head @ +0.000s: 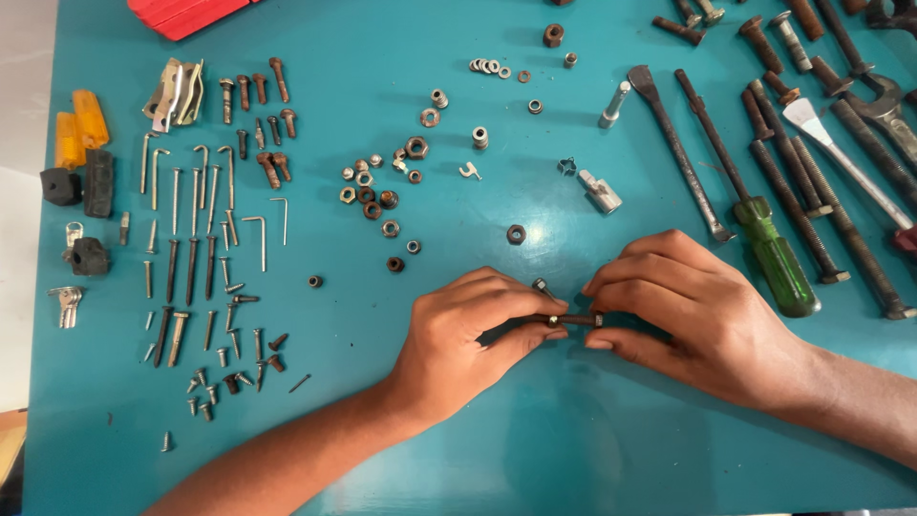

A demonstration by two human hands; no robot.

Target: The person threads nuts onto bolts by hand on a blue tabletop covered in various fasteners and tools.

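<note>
My left hand (468,330) and my right hand (678,311) meet low in the middle of the teal table (535,440). Between their fingertips they hold a short dark rusty bolt (570,319) lying level. The left fingers pinch one end of it. The right thumb and forefinger close on a small nut (597,320) at its other end. A small silver screw (541,285) lies just above my left fingers, and a dark nut (516,234) rests further up.
Nails and screws (196,258) lie sorted in rows at the left, with keys (67,301) and black rubber blocks (86,186) by the edge. Loose nuts and washers (377,196) are scattered up the middle. A green-handled screwdriver (778,263) and long rusty bolts (812,182) fill the right.
</note>
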